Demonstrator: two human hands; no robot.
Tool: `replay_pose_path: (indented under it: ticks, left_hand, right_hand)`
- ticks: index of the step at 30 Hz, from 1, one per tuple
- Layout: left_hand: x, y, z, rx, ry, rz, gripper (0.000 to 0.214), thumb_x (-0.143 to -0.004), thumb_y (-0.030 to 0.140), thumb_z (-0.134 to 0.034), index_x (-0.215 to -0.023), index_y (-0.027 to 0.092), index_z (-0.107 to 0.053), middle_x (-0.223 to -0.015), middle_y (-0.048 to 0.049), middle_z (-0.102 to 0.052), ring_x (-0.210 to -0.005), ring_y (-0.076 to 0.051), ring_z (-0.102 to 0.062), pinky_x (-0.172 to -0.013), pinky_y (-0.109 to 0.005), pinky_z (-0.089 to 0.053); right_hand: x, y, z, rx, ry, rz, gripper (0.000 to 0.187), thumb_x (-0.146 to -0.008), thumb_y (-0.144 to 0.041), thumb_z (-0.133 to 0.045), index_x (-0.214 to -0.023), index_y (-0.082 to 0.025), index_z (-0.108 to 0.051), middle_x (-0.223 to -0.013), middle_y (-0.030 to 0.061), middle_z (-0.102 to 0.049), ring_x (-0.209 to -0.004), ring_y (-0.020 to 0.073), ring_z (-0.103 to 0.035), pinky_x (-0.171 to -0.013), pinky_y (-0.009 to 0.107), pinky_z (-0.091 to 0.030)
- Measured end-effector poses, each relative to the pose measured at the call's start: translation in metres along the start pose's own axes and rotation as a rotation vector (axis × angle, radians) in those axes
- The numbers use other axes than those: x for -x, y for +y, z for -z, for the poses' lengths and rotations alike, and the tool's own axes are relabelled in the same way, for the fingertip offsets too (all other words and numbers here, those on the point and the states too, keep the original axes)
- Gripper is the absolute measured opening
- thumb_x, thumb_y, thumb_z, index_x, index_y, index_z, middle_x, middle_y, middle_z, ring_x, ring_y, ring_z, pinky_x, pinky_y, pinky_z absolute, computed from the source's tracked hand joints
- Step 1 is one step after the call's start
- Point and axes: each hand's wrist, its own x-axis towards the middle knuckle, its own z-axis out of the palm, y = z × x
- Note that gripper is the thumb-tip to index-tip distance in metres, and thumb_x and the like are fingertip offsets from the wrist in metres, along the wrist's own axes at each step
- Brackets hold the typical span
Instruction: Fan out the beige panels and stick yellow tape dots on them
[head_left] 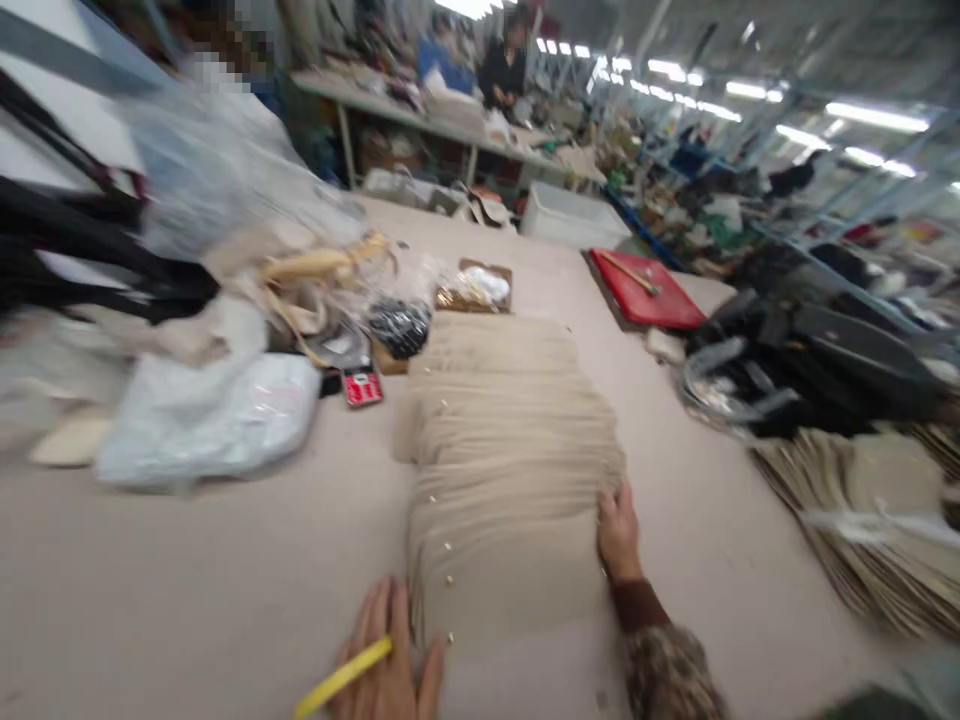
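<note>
A long overlapping stack of beige fabric pieces (517,470) lies fanned out on the table, with small gold-coloured metal studs along its left edge. My left hand (386,655) rests at the near left edge of the stack, its fingers stretched forward. A thin yellow stick (343,677) crosses the back of that hand and seems tucked between the fingers; its exact kind is blurred. On the right side, my right hand (619,530) grips the edge of the stack, fingertips partly hidden against the fabric.
White plastic-wrapped packages (210,415) lie left, near a red-and-black small box (362,387). Beyond the stack stands an open cardboard box (487,285). To the right are a red pad with a hammer (649,290), black bags (847,360) and a tied beige bundle (870,520).
</note>
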Motion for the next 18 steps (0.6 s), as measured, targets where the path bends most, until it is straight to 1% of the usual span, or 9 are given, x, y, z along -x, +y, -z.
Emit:
replay_pose_path:
  ticks: [1, 2, 3, 5, 7, 9, 12, 15, 18]
  left_hand:
    - [0.001, 0.002, 0.000, 0.013, -0.004, -0.008, 0.078, -0.094, 0.039, -0.045, -0.154, 0.017, 0.000, -0.144, -0.0222, -0.043, -0.131, -0.037, -0.044, -0.100, -0.054, -0.040]
    - [0.001, 0.003, 0.000, 0.032, -0.031, -0.021, 0.075, -0.095, 0.041, -0.043, -0.154, 0.015, -0.006, -0.148, -0.0229, -0.037, -0.135, -0.038, -0.038, -0.104, -0.056, -0.035]
    - [0.001, 0.004, 0.000, 0.048, -0.055, -0.044, 0.074, -0.094, 0.044, -0.043, -0.153, 0.011, -0.012, -0.149, -0.0244, -0.034, -0.137, -0.039, -0.034, -0.105, -0.056, -0.032]
    - [-0.002, 0.005, 0.001, 0.050, -0.104, -0.030, 0.073, -0.094, 0.047, -0.042, -0.150, 0.007, -0.020, -0.147, -0.0262, -0.035, -0.139, -0.040, -0.029, -0.107, -0.058, -0.027]
    - [-0.005, 0.006, 0.004, 0.036, -0.137, -0.014, 0.074, -0.094, 0.051, -0.041, -0.148, 0.004, -0.024, -0.146, -0.0276, -0.036, -0.139, -0.040, -0.028, -0.109, -0.058, -0.024]
    - [-0.008, 0.007, 0.007, 0.014, -0.146, -0.016, 0.076, -0.093, 0.054, -0.039, -0.148, 0.003, -0.025, -0.144, -0.0281, -0.037, -0.139, -0.039, -0.029, -0.109, -0.057, -0.025]
    - [-0.008, 0.009, 0.010, -0.022, -0.137, -0.027, 0.077, -0.094, 0.057, -0.037, -0.148, 0.003, -0.024, -0.145, -0.0270, -0.037, -0.139, -0.039, -0.029, -0.108, -0.056, -0.027]
    - [-0.008, 0.010, 0.010, -0.041, -0.133, -0.014, 0.077, -0.094, 0.057, -0.037, -0.149, 0.004, -0.022, -0.145, -0.0268, -0.036, -0.138, -0.039, -0.030, -0.107, -0.057, -0.028]
    - [-0.009, 0.012, 0.012, -0.063, -0.155, -0.010, 0.075, -0.095, 0.055, -0.037, -0.148, 0.003, -0.023, -0.144, -0.0281, -0.037, -0.138, -0.040, -0.030, -0.106, -0.056, -0.030]
  right_hand:
    - [0.008, 0.016, 0.010, -0.005, -0.006, -0.012, 0.031, -0.094, -0.039, -0.056, -0.121, -0.024, -0.058, -0.127, 0.0088, -0.057, -0.110, 0.0232, -0.059, -0.093, 0.042, -0.050]
    - [0.015, 0.032, 0.017, -0.011, -0.015, -0.019, 0.039, -0.094, -0.041, -0.054, -0.126, -0.018, -0.054, -0.127, 0.0108, -0.058, -0.111, 0.0251, -0.059, -0.095, 0.048, -0.049]
    - [0.020, 0.047, 0.022, -0.019, -0.022, -0.026, 0.044, -0.095, -0.046, -0.048, -0.130, -0.018, -0.051, -0.127, 0.0124, -0.059, -0.115, 0.0260, -0.057, -0.098, 0.047, -0.047]
    - [0.025, 0.072, 0.022, -0.041, -0.030, -0.031, 0.055, -0.094, -0.053, -0.041, -0.136, -0.017, -0.045, -0.131, 0.0139, -0.058, -0.119, 0.0265, -0.055, -0.102, 0.045, -0.044]
    - [0.024, 0.087, 0.017, -0.069, -0.022, -0.025, 0.062, -0.092, -0.057, -0.041, -0.138, -0.016, -0.042, -0.135, 0.0144, -0.055, -0.123, 0.0267, -0.053, -0.105, 0.043, -0.041]
    - [0.021, 0.090, 0.011, -0.126, -0.005, 0.023, 0.066, -0.090, -0.061, -0.041, -0.138, -0.015, -0.041, -0.137, 0.0156, -0.054, -0.125, 0.0271, -0.051, -0.107, 0.043, -0.039]
    - [0.019, 0.086, 0.008, -0.180, 0.008, 0.083, 0.070, -0.090, -0.064, -0.040, -0.138, -0.013, -0.041, -0.136, 0.0164, -0.055, -0.125, 0.0271, -0.051, -0.107, 0.042, -0.038]
    - [0.019, 0.084, 0.008, -0.185, 0.010, 0.092, 0.075, -0.089, -0.068, -0.038, -0.138, -0.011, -0.041, -0.137, 0.0179, -0.053, -0.126, 0.0274, -0.050, -0.108, 0.042, -0.037]
    - [0.019, 0.086, 0.007, -0.182, 0.008, 0.076, 0.078, -0.089, -0.070, -0.038, -0.139, -0.010, -0.040, -0.138, 0.0193, -0.052, -0.127, 0.0285, -0.049, -0.108, 0.044, -0.037]
